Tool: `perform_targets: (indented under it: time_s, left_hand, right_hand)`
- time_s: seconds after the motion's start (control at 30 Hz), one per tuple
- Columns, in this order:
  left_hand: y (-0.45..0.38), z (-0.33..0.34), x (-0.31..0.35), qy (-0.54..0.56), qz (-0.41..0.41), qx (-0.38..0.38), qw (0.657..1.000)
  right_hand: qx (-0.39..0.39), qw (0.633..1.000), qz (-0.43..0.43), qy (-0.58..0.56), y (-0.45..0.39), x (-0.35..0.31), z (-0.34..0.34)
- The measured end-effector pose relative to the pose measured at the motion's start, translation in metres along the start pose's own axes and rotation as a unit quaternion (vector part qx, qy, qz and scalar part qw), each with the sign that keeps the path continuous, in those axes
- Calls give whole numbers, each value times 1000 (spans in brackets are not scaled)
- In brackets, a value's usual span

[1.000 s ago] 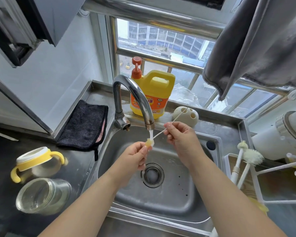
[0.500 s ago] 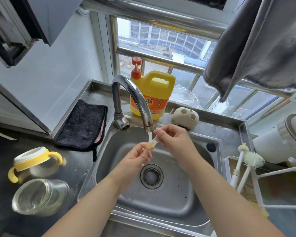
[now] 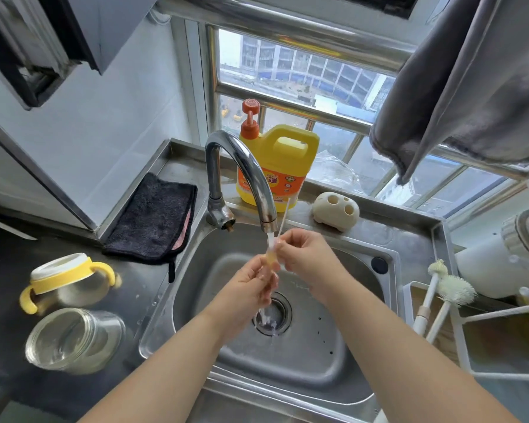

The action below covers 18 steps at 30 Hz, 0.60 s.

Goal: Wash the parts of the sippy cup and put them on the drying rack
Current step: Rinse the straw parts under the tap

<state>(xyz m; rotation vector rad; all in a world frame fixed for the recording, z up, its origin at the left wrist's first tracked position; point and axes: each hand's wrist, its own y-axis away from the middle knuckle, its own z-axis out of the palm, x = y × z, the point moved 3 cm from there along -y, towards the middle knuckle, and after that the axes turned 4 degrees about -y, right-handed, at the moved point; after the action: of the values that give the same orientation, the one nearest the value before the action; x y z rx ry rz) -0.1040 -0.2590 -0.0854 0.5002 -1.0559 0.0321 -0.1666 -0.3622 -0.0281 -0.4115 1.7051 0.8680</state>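
Since a second ago we have turned the thin white brush stick [image 3: 283, 216] from a slant toward the right to nearly upright, and our right hand [image 3: 306, 254] has moved in close to the left. That right hand pinches the stick low down between thumb and curled fingers, with the stick's far end rising beside the curved chrome tap [image 3: 242, 172]. Our left hand [image 3: 251, 285] sits just near and left of it, fingertips pinching the small translucent yellow sippy-cup part [image 3: 271, 256] directly under the spout; the two hands now touch or nearly touch. Water runs past the part and splashes at the round drain [image 3: 272, 312] of the stainless steel sink [image 3: 318, 361].

On the dark surface [image 3: 0, 270] to the left stand the yellow-handled sippy-cup lid [image 3: 64, 277], upside down, and nearer us the clear cup body [image 3: 74, 338] lying on its side. A black cloth [image 3: 150, 218] lies beyond them. Behind the tap stands a yellow detergent jug [image 3: 283, 166], with a cream holder with holes [image 3: 336, 210] to its right. The white wire drying rack [image 3: 471, 331] at right holds white bottle brushes [image 3: 452, 291].
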Motion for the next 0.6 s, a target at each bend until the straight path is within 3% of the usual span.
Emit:
perform_targets:
  time_s: [0.13,0.3,0.47,0.6]
  left_hand:
    - [2,-2,-3,19,-11,20,1000]
    - [4,1,-1,26,2,4,1000]
    - [4,-6,-2,2,19,7,1000]
    - [9,-5,-5,-46,24,11,999]
  right_hand:
    - [37,993,-35,-105,-4,-16,-19]
    - [-14,1000,-9,-1,-1,-3,-4]
    - [-3,992,-52,-115,-2,-21,-14]
    - [-48,998,-27,-19,5,-13,1]
